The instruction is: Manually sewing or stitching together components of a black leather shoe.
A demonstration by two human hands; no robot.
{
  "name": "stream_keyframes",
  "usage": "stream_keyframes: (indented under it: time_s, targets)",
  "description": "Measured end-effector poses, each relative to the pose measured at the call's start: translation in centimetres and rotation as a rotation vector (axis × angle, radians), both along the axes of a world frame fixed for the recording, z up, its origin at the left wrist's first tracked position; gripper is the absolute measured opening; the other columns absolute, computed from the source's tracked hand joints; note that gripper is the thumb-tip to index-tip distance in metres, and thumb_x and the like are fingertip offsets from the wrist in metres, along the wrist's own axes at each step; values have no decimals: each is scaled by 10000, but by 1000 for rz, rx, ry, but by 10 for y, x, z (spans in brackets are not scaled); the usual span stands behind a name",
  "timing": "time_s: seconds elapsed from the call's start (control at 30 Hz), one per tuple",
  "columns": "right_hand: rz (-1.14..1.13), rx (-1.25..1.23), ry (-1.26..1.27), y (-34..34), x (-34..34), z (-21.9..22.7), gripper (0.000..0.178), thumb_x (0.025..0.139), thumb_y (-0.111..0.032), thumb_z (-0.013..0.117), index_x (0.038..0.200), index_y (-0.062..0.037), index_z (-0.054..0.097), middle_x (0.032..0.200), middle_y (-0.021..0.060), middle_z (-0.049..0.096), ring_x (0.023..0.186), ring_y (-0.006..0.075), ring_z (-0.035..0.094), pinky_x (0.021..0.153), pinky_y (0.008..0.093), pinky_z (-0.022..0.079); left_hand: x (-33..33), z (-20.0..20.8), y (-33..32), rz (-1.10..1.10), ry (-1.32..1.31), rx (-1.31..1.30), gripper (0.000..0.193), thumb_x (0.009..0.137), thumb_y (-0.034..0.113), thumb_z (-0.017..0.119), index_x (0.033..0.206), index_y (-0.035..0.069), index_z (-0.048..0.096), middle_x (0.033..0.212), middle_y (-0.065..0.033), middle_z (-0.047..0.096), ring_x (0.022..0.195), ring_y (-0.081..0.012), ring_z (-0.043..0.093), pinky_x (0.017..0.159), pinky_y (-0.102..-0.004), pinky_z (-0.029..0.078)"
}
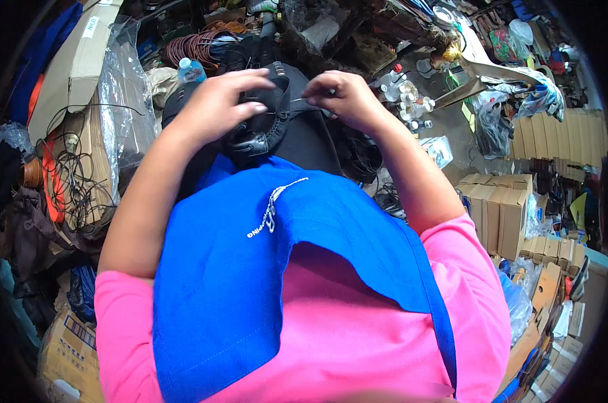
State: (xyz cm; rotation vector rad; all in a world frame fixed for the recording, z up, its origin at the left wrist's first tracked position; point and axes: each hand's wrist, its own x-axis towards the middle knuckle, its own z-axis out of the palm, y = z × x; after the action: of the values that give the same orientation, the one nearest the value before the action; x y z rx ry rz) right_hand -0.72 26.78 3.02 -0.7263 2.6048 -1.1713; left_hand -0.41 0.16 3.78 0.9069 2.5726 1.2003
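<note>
A black shoe [253, 141] with stitching along its edge rests on the dark cloth over my lap, beyond the blue apron [216, 269]. My left hand [226, 101] is over its left side, the thumb and fingers apart, with dark material showing between them. Whether the fingertips press on the shoe is hard to tell. To the right of the shoe, my right hand [344, 97] is closed in a pinch. A thin pale strand [297, 100], like thread, runs from its fingertips toward the shoe.
A clear bottle with a blue tint [191, 70] and coiled reddish cable [195, 48] lie beyond my left hand. Several small white bottles [408, 97] stand to the right. Cardboard boxes [498, 208] are stacked farther right; tangled black wire [82, 154] hangs at left.
</note>
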Motion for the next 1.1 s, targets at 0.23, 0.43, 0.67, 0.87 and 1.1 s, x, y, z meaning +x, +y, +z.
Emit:
stream_keyframes:
  time_s: [0.23, 0.43, 0.67, 0.87, 1.1]
  targets:
    - [123, 90, 23, -10, -14, -10, 122, 755, -59, 697, 875, -61, 677, 816, 33, 588, 817, 153, 595, 739, 285, 480, -30, -17, 27, -73, -18, -80, 340, 718, 133, 734, 1024, 52, 609, 983, -120, 585, 985, -278, 570, 896, -352, 448]
    - [2, -85, -99, -12, -1, -29, 144, 719, -114, 738, 854, -106, 690, 794, 36, 605, 760, 171, 615, 692, 295, 498, -38, -16, 27, -162, -261, -129, 256, 730, 145, 728, 941, 27, 642, 914, -95, 562, 906, -236, 564, 832, -329, 452]
    - [-11, -85, 116, -14, 23, -31, 128, 746, -124, 722, 873, -139, 713, 804, 58, 606, 740, 215, 623, 660, 320, 508, -41, -18, 21, -260, -535, -97, 336, 796, 126, 657, 1112, 12, 643, 976, -96, 643, 922, -180, 603, 850, -303, 461]
    - [48, 225, 351, -28, 37, -6, 124, 764, -137, 635, 865, -163, 702, 807, 78, 578, 760, 261, 598, 693, 364, 479, -35, -15, 21, -291, -557, -108, 367, 804, 93, 607, 1164, 23, 616, 956, -97, 608, 934, -193, 582, 863, -302, 446]
    - [269, 769, 437, -60, 33, 24, 145, 737, -162, 588, 796, -66, 679, 896, 110, 602, 840, 255, 598, 764, 378, 435, -34, -9, 26, -262, -296, -217, 358, 727, 15, 622, 1082, 51, 640, 896, -100, 535, 919, -231, 554, 843, -323, 437]
